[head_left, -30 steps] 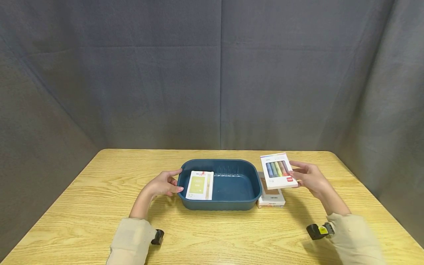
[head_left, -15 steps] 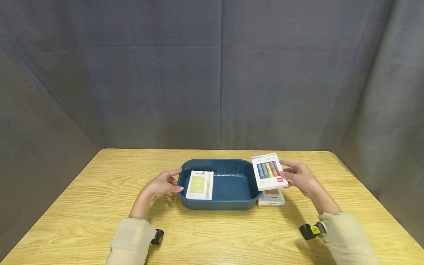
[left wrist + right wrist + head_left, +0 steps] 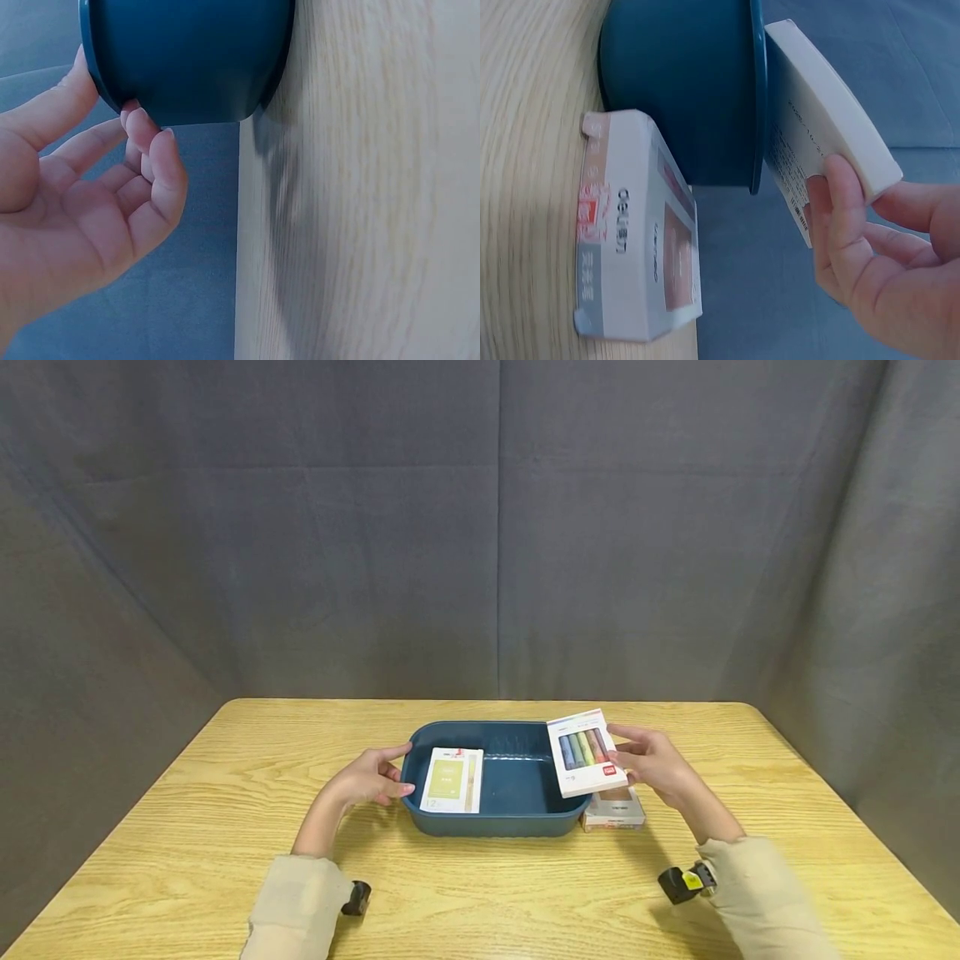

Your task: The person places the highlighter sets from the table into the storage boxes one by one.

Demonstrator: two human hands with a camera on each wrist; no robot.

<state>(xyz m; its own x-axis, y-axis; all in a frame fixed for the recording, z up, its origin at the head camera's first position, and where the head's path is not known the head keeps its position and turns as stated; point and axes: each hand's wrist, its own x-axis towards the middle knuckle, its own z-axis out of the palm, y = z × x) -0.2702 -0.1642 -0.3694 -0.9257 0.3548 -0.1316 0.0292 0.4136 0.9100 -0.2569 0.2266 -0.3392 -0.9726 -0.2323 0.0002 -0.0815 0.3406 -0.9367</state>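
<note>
My right hand (image 3: 651,766) pinches a white windowed box of coloured sticks (image 3: 587,760) by its right side. The box is tilted above the right end of a dark blue plastic basin (image 3: 495,825), overlapping its rim. In the right wrist view the printed back of the white box (image 3: 799,127) faces down, thumb and fingers on either side of its edge. At the basin's left end, my left hand (image 3: 372,775) holds the rim; in the left wrist view several fingertips (image 3: 135,112) curl against the basin wall (image 3: 187,60). A white and green box (image 3: 450,781) lies inside, on the left.
Another white box with a brown window (image 3: 615,810) lies on the wooden table (image 3: 480,893), close to the basin's right side. Grey cloth (image 3: 480,543) hangs behind and on both sides of the table.
My right hand has carried the windowed box leftward, from above the brown-windowed box to over the basin's right end. The left hand and basin have stayed in place.
</note>
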